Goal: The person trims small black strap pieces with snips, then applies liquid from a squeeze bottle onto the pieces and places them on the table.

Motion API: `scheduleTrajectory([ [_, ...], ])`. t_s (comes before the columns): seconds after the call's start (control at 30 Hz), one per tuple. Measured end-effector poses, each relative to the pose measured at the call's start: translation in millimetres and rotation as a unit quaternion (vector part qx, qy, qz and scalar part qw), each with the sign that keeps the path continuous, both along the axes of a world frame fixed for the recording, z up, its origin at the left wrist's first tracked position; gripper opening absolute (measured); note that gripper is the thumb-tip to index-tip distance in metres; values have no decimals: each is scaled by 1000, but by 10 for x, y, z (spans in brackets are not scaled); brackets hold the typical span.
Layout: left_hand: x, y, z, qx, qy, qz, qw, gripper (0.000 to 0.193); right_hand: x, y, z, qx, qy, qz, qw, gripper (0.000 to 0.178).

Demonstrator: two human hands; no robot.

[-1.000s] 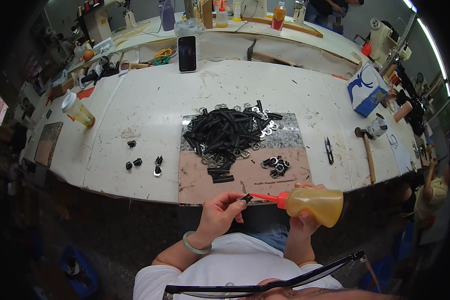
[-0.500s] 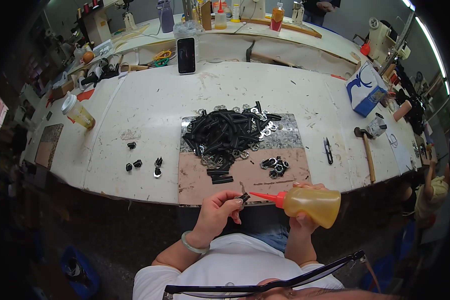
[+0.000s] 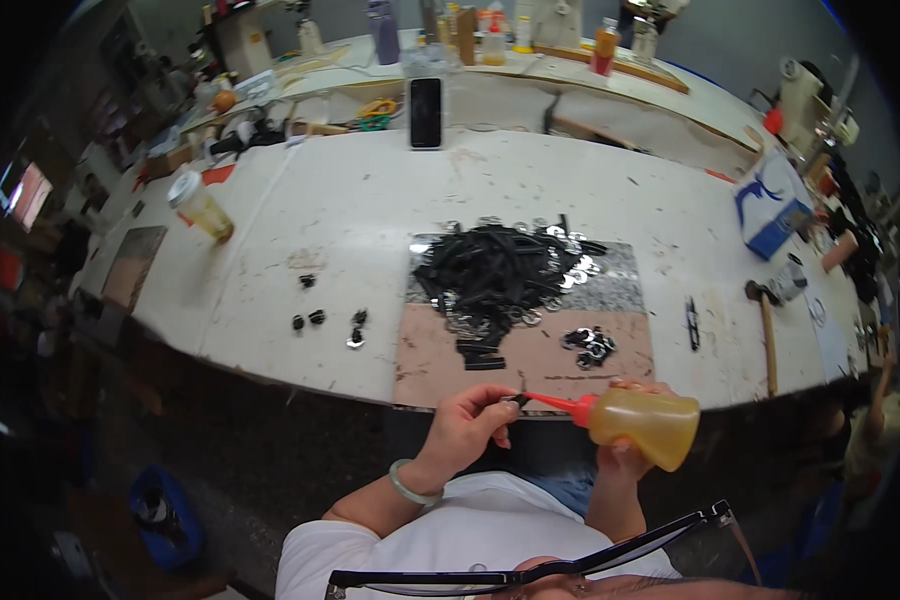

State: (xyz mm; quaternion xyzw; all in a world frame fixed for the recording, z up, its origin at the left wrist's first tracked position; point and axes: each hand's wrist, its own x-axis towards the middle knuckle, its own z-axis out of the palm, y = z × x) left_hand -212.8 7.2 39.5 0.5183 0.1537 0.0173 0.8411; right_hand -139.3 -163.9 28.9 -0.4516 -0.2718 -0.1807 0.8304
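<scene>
Between the fingertips of my left hand (image 3: 467, 428), a small black strip piece (image 3: 516, 399) is pinched; the fingers cover most of it. My right hand (image 3: 625, 458) is wrapped round a squeeze bottle (image 3: 645, 424) of yellowish liquid, tipped on its side. Its red nozzle (image 3: 560, 402) points left, the tip at the black piece; I cannot tell whether they touch. Beyond my hands, a heap of black strips (image 3: 495, 265) mixed with silvery metal rings lies on a board (image 3: 530, 375). A smaller cluster of black pieces with rings (image 3: 590, 347) sits on its right part.
Several small black pieces (image 3: 316, 317) lie left of the board. To its right are thread snips (image 3: 692, 325) and a hammer (image 3: 768, 340). A drink cup (image 3: 202, 208), an upright phone (image 3: 426, 114) and a blue-and-white bag (image 3: 772, 210) stand farther out on the table (image 3: 310, 200).
The whole view has shifted, so the table things appear farther right. The nozzle tip has come slightly closer to the black piece. Both hands keep their grip.
</scene>
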Motion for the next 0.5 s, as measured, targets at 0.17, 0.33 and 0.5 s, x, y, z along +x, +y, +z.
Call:
scheduleTrajectory([
  [0.17, -21, 51, 48, -24, -1, -11, 1000, 17, -27, -13, 32, 1, 6, 29, 1000, 67],
  [0.33, -108, 498, 1, 92, 23, 60, 994, 19, 72, 43, -80, 7, 51, 26, 998, 64],
  [0.5, -301, 1807, -92, 294, 65, 281, 911, 21, 193, -108, -212, 25, 89, 27, 995, 61],
])
